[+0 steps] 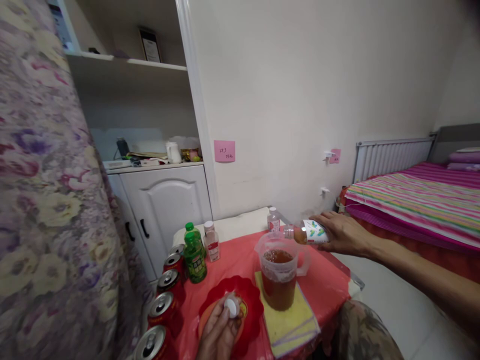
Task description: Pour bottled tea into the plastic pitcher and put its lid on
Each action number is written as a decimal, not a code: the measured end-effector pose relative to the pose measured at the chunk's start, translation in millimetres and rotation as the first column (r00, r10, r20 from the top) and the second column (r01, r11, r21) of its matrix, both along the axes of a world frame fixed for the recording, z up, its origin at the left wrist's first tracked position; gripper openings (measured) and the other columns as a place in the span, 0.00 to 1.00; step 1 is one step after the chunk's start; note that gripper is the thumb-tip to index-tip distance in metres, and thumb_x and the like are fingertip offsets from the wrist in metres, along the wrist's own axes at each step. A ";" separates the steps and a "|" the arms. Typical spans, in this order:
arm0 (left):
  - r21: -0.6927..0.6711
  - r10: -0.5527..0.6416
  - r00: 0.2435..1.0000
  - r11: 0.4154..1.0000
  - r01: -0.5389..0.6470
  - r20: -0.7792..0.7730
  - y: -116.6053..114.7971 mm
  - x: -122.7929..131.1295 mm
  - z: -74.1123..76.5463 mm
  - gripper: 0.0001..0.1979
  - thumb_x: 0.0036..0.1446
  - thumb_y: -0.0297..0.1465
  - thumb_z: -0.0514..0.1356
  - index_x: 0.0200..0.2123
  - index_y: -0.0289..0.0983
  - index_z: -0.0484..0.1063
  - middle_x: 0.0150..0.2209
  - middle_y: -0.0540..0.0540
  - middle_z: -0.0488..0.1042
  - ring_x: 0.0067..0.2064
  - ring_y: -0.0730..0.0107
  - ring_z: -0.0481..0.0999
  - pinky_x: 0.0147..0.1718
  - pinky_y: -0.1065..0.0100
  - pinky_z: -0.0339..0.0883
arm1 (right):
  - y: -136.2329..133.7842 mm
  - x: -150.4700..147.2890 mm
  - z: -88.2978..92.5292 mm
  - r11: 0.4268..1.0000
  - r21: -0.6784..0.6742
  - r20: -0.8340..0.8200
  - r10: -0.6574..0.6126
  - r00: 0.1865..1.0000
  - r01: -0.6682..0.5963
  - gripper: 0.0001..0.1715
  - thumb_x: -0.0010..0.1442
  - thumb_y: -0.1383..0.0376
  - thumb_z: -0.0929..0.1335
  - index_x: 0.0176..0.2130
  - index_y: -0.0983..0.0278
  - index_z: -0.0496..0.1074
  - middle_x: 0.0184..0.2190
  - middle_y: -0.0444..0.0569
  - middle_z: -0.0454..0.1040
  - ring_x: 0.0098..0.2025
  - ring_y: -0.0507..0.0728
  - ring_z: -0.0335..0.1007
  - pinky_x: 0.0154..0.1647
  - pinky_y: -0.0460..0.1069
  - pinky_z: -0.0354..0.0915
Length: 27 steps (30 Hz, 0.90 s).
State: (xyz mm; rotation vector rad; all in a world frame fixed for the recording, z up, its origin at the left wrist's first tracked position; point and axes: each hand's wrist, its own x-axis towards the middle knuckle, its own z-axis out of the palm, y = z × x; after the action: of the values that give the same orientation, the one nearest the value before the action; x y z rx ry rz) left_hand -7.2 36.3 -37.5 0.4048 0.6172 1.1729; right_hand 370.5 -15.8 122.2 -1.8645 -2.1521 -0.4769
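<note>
My right hand point(343, 233) grips a small clear bottle point(306, 233) with a white and green label, tipped on its side with its open neck over a clear plastic jug point(282, 272). The jug holds brown liquid and stands on a yellow cloth point(290, 322). My left hand point(219, 332) pinches a white bottle cap point(232, 305) above a red plate point(245, 295). All of this sits on a table with a red cover point(240, 257).
Several red drink cans point(165, 297) line the table's left edge. A green bottle point(195, 255), a red-labelled bottle point(212, 242) and a small clear bottle point(273, 220) stand behind. A floral curtain point(41, 200) hangs left; a white cabinet point(165, 205) and a striped bed point(416, 200) flank the table.
</note>
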 end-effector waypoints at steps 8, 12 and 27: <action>0.013 0.000 0.999 1.000 0.000 -0.049 -3.3 0.2 5.7 0.19 0.38 0.25 0.75 0.38 0.38 0.82 0.39 0.44 0.85 0.38 0.65 0.83 0.37 0.72 0.77 | 1.5 -0.4 3.2 1.000 -0.015 0.029 -0.007 1.000 0.008 0.34 0.54 0.53 0.71 0.57 0.61 0.65 0.46 0.56 0.74 0.46 0.66 0.72 0.40 0.54 0.62; 0.036 -0.022 0.998 0.999 0.024 -0.051 -3.3 0.2 6.3 0.20 0.39 0.27 0.75 0.40 0.38 0.82 0.40 0.41 0.85 0.41 0.59 0.83 0.38 0.68 0.77 | -0.1 -3.9 5.7 1.000 -0.010 0.041 -0.015 0.999 0.016 0.33 0.56 0.52 0.70 0.57 0.62 0.65 0.45 0.56 0.74 0.44 0.66 0.72 0.38 0.54 0.62; 0.036 0.027 0.993 0.999 -0.023 -0.111 -8.4 2.2 12.5 0.21 0.37 0.22 0.73 0.38 0.38 0.82 0.40 0.44 0.85 0.41 0.62 0.84 0.34 0.73 0.77 | -0.6 -2.9 8.9 1.000 0.002 0.048 -0.013 0.999 0.013 0.37 0.54 0.54 0.71 0.59 0.64 0.65 0.45 0.58 0.75 0.45 0.67 0.72 0.39 0.55 0.63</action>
State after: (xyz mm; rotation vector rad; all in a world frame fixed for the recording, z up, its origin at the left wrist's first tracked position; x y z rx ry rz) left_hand -5.0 27.8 -25.0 0.4955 0.7010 1.1922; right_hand 367.6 -16.4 131.1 -1.8853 -2.1701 -0.5311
